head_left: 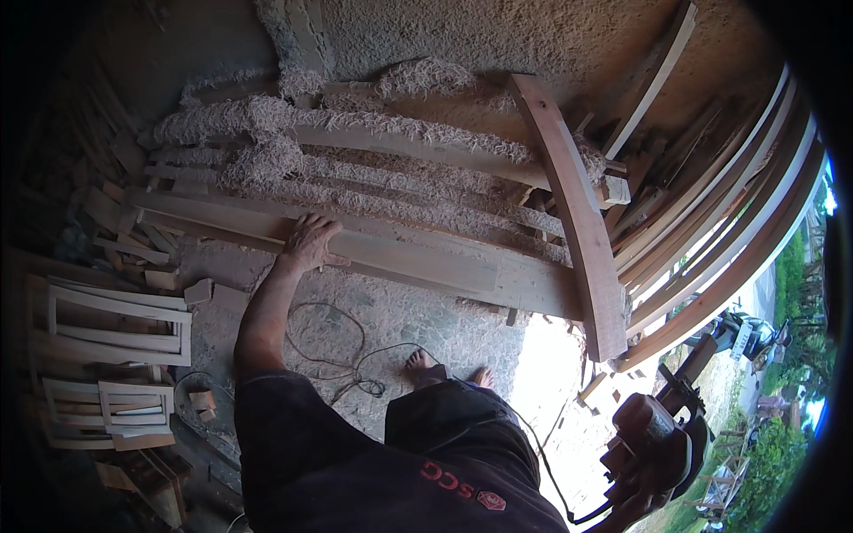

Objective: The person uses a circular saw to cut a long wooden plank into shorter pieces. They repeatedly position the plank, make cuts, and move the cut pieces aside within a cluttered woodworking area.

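Red letters (447, 480) and emblem (491, 501) mark the shirt (355, 462)

Pale tan marks the long board (418, 259) on my remote feed, set off by pinkish-beige wood shavings (267, 153) and a reddish-brown beam (571, 209). I see off-white frames (115, 341) against a dusty grey floor (229, 330) with a dark cord (362, 353), red lettering (448, 480) and a red emblem (491, 501) on a near-black shirt (306, 444), a dark brown-black power tool (649, 429), a mottled brown wall (533, 35), and bright green foliage (782, 449).
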The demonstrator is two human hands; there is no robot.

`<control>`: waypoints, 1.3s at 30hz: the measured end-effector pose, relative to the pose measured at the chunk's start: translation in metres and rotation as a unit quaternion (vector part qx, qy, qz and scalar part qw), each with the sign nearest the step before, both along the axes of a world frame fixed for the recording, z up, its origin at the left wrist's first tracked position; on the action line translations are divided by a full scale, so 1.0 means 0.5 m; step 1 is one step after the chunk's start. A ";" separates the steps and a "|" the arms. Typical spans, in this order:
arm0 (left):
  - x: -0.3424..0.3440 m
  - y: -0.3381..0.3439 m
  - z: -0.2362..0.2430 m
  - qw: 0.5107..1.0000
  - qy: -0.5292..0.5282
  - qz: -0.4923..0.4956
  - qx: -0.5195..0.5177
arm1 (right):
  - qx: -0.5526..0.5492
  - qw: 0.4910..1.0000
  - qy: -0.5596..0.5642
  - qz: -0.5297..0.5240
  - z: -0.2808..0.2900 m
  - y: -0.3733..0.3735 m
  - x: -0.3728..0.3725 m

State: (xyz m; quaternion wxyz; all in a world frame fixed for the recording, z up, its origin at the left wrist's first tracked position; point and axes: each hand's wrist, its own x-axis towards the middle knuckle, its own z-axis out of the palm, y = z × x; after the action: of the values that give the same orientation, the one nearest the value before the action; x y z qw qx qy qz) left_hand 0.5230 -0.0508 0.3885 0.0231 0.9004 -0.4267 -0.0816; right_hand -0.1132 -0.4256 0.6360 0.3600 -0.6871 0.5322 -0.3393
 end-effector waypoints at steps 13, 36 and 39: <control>-0.333 -0.150 0.156 0.985 -0.074 0.145 -0.053 | -0.048 0.768 0.089 0.632 -0.069 -0.242 0.404; -0.363 -0.336 0.030 0.996 0.014 0.077 0.036 | 0.049 0.609 0.146 0.778 -0.172 -0.268 0.568; -0.356 -0.330 0.015 0.997 0.026 0.076 0.002 | 0.050 0.593 0.167 0.787 -0.174 -0.266 0.580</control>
State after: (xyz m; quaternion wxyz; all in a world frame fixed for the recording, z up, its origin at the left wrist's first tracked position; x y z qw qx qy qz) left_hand 0.3449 -0.2156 0.3962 0.0385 0.9279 -0.3561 -0.1037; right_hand 0.1770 -0.5588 0.5490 0.4257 -0.8643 -0.1482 0.2231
